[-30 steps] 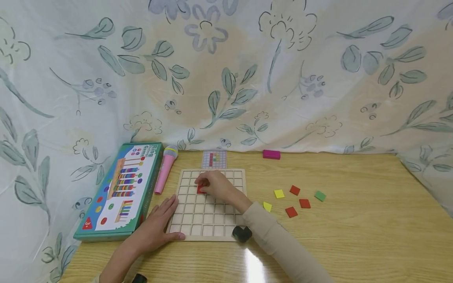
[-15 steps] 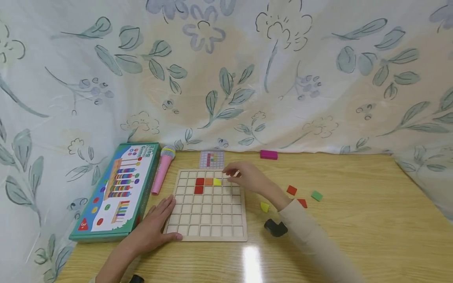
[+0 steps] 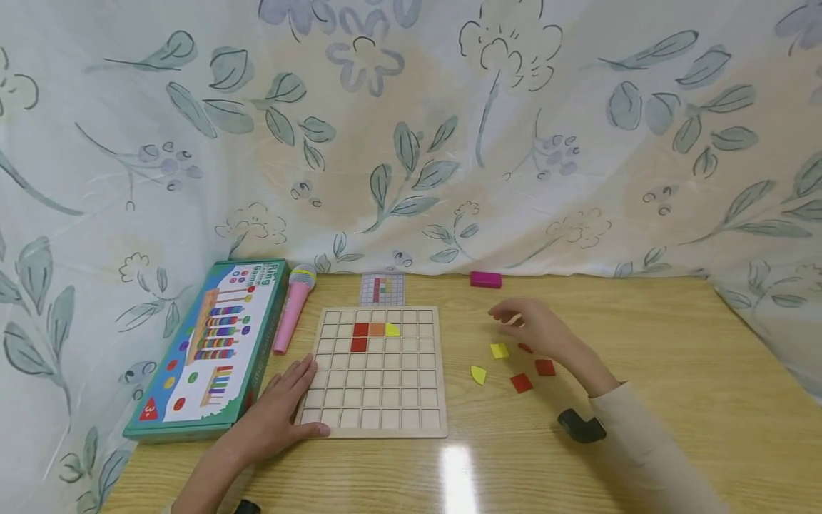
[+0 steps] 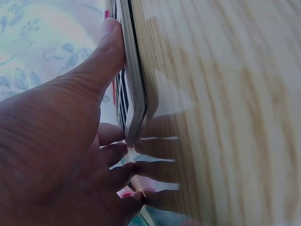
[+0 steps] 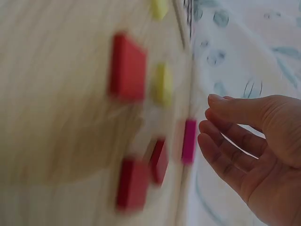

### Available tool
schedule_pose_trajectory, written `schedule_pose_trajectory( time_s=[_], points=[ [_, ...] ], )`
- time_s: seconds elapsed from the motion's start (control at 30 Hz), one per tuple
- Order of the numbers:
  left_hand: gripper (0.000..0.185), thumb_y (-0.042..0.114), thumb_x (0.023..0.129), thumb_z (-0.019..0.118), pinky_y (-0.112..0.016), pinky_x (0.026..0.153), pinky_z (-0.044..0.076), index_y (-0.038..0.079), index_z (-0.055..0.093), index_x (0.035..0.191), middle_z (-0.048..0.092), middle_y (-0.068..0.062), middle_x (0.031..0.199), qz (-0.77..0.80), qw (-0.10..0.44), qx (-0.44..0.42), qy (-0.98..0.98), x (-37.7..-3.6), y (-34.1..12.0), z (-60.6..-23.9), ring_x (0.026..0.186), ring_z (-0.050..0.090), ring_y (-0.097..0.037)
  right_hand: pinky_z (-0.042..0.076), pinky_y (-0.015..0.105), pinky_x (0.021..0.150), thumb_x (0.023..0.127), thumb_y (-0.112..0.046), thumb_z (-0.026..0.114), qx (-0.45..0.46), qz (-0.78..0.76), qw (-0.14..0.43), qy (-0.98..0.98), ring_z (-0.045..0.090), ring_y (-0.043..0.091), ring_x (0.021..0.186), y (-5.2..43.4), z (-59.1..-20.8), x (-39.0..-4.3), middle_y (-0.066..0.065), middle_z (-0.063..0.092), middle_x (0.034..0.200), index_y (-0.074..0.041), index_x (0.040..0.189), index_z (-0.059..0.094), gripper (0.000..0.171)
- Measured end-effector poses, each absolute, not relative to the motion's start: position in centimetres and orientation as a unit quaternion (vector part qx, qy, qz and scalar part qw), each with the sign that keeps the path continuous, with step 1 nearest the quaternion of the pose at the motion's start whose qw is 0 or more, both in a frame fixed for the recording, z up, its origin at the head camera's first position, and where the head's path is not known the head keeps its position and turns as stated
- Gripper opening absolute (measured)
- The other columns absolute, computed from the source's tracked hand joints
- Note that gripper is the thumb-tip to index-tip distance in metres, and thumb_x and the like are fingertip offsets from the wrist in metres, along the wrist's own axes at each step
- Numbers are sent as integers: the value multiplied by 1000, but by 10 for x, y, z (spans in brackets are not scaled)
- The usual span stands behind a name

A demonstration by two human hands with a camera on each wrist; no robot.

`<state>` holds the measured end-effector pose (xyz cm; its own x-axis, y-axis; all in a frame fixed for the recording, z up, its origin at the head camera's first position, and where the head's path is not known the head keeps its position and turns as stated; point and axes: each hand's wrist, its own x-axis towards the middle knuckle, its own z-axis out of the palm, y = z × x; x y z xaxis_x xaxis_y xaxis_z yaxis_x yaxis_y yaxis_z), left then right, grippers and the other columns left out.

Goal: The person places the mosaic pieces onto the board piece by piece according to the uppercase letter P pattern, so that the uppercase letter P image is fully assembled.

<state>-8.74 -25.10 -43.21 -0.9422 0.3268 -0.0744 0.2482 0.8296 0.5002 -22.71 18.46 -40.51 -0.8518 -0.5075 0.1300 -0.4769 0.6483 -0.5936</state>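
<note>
A wooden grid board (image 3: 372, 398) lies on the table. In its upper rows sit two red square tiles, one above the other (image 3: 359, 344), an orange tile (image 3: 377, 329) and a yellow round-edged tile (image 3: 392, 330). My left hand (image 3: 276, 407) rests on the board's lower left edge, fingers extended and thumb at the corner. Over the loose tiles hovers my right hand (image 3: 536, 330), its fingers bent loosely with nothing between them. Below it lie red tiles (image 3: 521, 383), a yellow square tile (image 3: 499, 350) and a yellow round-edged tile (image 3: 478, 375). One red tile (image 3: 525, 348) is partly hidden.
Behind the board lies a small pattern card (image 3: 382, 289). A pink toy microphone (image 3: 295, 307) and a green game box (image 3: 212, 343) stand to the left. A magenta block (image 3: 486, 280) lies near the floral curtain (image 3: 411, 143) at the back.
My right hand has left the red tile on the board and moved right to above the loose tiles. The left hand stays at the board's edge.
</note>
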Motion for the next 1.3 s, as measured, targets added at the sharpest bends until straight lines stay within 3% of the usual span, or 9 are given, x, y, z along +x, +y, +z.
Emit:
schedule_pose_trajectory(
  time_s=[0.43,0.83,1.3],
  points=[
    [107,59,78,72,-62,116,12,0,25,154,18,-17,162,249,83,145,954,-88,-252,-433,147,15,-42,57,37,72,84,-2,74,-228,-283,68,929,65,23,85,222,-415,-221,10,69,95,6,115,66,33],
    [106,58,78,72,-62,116,13,-1,26,153,18,-17,161,248,80,146,954,-87,-251,-433,147,15,-41,57,42,77,81,7,73,-239,-275,61,929,65,26,87,217,-410,-221,6,68,89,6,114,67,33],
    [106,59,79,72,-62,115,14,-1,26,153,19,-18,161,246,78,151,954,-88,-252,-431,146,16,-43,57,39,76,81,10,72,-283,-273,36,919,66,22,83,190,-390,-229,5,68,86,6,113,67,33]
  ],
)
